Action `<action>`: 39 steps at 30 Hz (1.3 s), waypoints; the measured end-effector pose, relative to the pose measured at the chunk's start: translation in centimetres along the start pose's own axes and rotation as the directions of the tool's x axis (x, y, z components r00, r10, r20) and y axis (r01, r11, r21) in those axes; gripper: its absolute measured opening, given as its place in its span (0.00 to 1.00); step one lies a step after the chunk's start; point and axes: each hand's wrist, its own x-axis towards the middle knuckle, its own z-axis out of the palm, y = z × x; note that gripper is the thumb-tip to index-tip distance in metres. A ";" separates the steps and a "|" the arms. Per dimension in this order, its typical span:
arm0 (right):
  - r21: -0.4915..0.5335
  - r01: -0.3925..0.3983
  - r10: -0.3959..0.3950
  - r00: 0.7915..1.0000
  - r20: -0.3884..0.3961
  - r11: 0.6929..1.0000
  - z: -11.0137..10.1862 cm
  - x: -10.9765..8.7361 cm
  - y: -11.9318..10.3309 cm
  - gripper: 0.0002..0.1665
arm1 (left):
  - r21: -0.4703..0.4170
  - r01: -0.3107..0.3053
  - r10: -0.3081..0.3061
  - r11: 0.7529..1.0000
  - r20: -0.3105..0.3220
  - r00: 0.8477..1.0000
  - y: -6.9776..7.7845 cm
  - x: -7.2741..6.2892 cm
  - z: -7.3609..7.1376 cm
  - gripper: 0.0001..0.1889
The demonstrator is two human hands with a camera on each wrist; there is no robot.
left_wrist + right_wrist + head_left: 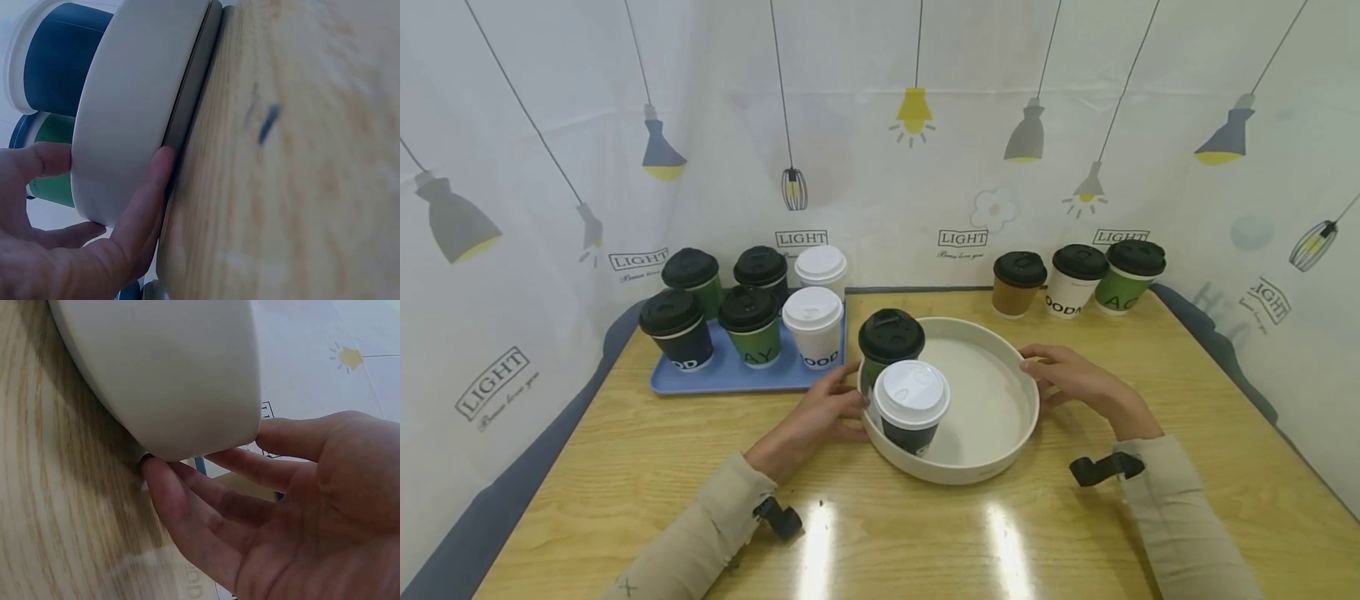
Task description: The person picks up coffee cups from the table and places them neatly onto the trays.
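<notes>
A round cream tray (pixel 988 400) stands between the two hands on the wooden table. My left hand (pixel 820 412) grips its left side, one digit at the rim and another low by the base in the left wrist view. On the opposite side, my right hand (pixel 1078 383) holds the wall, its digits spanning from rim to underside in the right wrist view. Inside the tray, at its left, stand a green paper cup with a black lid (pixel 891 335) and, nearer, a black paper cup with a white lid (pixel 912 400). The nearer cup partly hides the green one.
Left of the round tray lies a blue rectangular tray (pixel 700 383) bearing several lidded cups in two rows. At the back right stand a brown cup (pixel 1017 296), a white cup (pixel 1067 292) and a green cup (pixel 1120 290), all black-lidded. A lamp-print curtain (pixel 880 183) hangs behind the table.
</notes>
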 end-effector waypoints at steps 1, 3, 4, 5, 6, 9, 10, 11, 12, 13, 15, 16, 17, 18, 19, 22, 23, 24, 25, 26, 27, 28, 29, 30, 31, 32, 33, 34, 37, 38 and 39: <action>0.001 -0.003 0.003 1.000 0.002 1.000 0.0 0.0 0.0 0.34 | 0.000 -0.003 0.003 1.000 0.009 1.000 0.0 0.0 -0.1 0.40; 0.000 -0.009 0.009 1.000 0.010 1.000 0.0 0.0 -0.1 0.34 | -0.002 -0.005 0.005 1.000 0.025 1.000 0.0 0.0 -0.2 0.39; -0.003 -0.008 0.008 1.000 0.016 1.000 0.0 0.0 -0.1 0.35 | -0.002 -0.007 0.007 1.000 0.032 0.999 -0.1 0.1 -0.3 0.39; -0.002 -0.012 0.012 1.000 0.019 1.000 0.0 0.0 -0.2 0.34 | -0.001 -0.009 0.009 1.000 0.037 0.999 -0.1 0.1 -0.3 0.38; -0.003 -0.015 0.015 1.000 0.023 1.000 0.0 0.0 -0.2 0.35 | -0.001 -0.011 0.011 1.000 0.039 0.999 -0.1 0.1 -0.4 0.38; -0.001 -0.023 0.023 0.999 0.029 1.000 -0.1 0.1 -0.3 0.35 | -0.001 -0.005 0.005 1.000 0.033 0.999 -0.1 0.2 -0.5 0.38; -0.007 -0.022 0.022 0.999 0.032 1.000 -0.1 0.1 -0.3 0.35 | 0.000 -0.006 0.006 1.000 0.033 0.999 -0.1 0.2 -0.5 0.38; -0.008 -0.025 0.025 0.999 0.030 1.000 -0.2 0.1 -0.3 0.35 | 0.000 -0.006 0.006 1.000 0.032 0.999 -0.1 0.2 -0.6 0.38; -0.008 -0.026 0.027 0.999 0.031 1.000 -0.2 0.2 -0.3 0.35 | 0.001 -0.005 0.005 1.000 0.031 0.999 -0.1 0.2 -0.6 0.38; -0.009 -0.025 0.025 0.999 0.033 1.000 -0.2 0.2 -0.3 0.35 | 0.000 -0.002 0.002 1.000 0.029 1.000 -0.1 0.2 -0.6 0.38; -0.011 -0.017 0.017 0.999 0.037 1.000 -0.3 0.3 -0.2 0.35 | 0.000 -0.002 0.002 1.000 0.028 1.000 -0.1 0.2 -0.6 0.37; -0.011 -0.013 0.013 0.999 0.038 1.000 -0.3 0.4 -0.2 0.35 | 0.001 -0.005 0.005 1.000 0.029 1.000 -0.1 0.2 -0.6 0.38; -0.005 -0.011 0.011 0.999 0.039 1.000 -0.3 0.4 -0.2 0.35 | 0.001 -0.006 0.006 1.000 0.029 1.000 0.0 0.1 -0.7 0.38; -0.003 -0.007 0.007 0.999 0.042 1.000 -0.3 0.5 -0.2 0.35 | -0.001 -0.005 0.005 1.000 0.028 1.000 0.0 0.1 -0.7 0.38; -0.004 -0.001 0.001 0.999 0.044 1.000 -0.3 0.5 -0.1 0.35 | -0.002 -0.004 0.004 1.000 0.026 1.000 0.0 0.1 -0.7 0.37; -0.004 -0.002 0.002 1.000 0.023 1.000 -0.5 0.7 0.0 0.36 | -0.006 -0.004 0.004 1.000 0.031 1.000 0.1 0.0 -0.7 0.38; -0.015 -0.003 0.003 1.000 0.007 1.000 -0.7 0.7 0.0 0.37 | -0.008 -0.002 0.003 1.000 0.033 0.999 0.1 0.0 -0.7 0.38; -0.019 -0.006 0.006 1.000 -0.018 1.000 -1.0 0.7 0.1 0.38 | -0.011 -0.001 0.001 1.000 0.036 0.999 0.1 0.0 -0.7 0.38; -0.024 -0.008 0.006 0.999 -0.054 1.000 -1.3 0.7 0.2 0.38 | -0.012 -0.003 0.003 1.000 0.039 0.999 0.1 0.0 -0.8 0.38; -0.030 -0.014 0.011 0.994 -0.110 0.999 -1.6 0.7 0.4 0.38 | -0.013 -0.005 0.005 1.000 0.041 0.999 0.0 0.1 -0.8 0.38; -0.032 -0.023 0.017 0.984 -0.178 0.999 -2.0 0.6 0.7 0.38 | -0.013 -0.005 0.005 1.000 0.042 0.999 0.0 0.1 -0.8 0.38; -0.036 -0.033 0.022 0.965 -0.260 0.999 -2.4 0.5 1.1 0.38 | -0.011 -0.008 0.009 1.000 0.043 0.999 -0.1 0.1 -0.7 0.38; -0.037 -0.043 0.028 0.935 -0.353 0.998 -2.8 0.4 1.6 0.38 | -0.011 -0.008 0.008 1.000 0.046 0.999 -0.1 0.1 -0.7 0.38; -0.031 -0.048 0.029 0.891 -0.453 0.998 -3.2 0.3 2.1 0.37 | -0.011 -0.008 0.008 1.000 0.047 0.999 -0.1 0.1 -0.6 0.38; -0.039 -0.054 0.024 0.836 -0.548 0.998 -3.7 0.3 2.6 0.37 | -0.011 -0.006 0.006 1.000 0.045 0.999 -0.1 0.1 -0.6 0.38; -0.041 -0.060 0.021 0.776 -0.630 0.997 -4.3 0.4 3.2 0.38 | -0.010 -0.005 0.005 1.000 0.043 0.999 -0.1 0.1 -0.5 0.38; -0.052 -0.063 0.009 0.714 -0.700 0.997 -4.9 0.5 3.7 0.39 | -0.009 -0.005 0.005 1.000 0.044 0.999 -0.1 0.1 -0.5 0.38; -0.065 -0.074 0.000 0.659 -0.752 0.995 -5.7 0.6 4.2 0.41 | -0.007 -0.005 0.006 1.000 0.043 0.999 -0.2 0.1 -0.4 0.38; -0.110 -0.131 -0.019 0.553 -0.833 0.985 -8.3 1.3 5.3 0.47 | -0.004 0.003 -0.003 1.000 0.038 0.999 -0.2 0.1 -0.4 0.38; -0.112 -0.149 -0.014 0.540 -0.841 0.982 -9.1 1.4 5.6 0.48 | -0.003 0.003 -0.003 1.000 0.038 0.999 -0.2 0.1 -0.4 0.38; -0.126 -0.170 -0.017 0.531 -0.847 0.977 -10.0 1.6 5.9 0.49 | -0.002 0.005 -0.005 1.000 0.037 0.999 -0.2 0.1 -0.4 0.38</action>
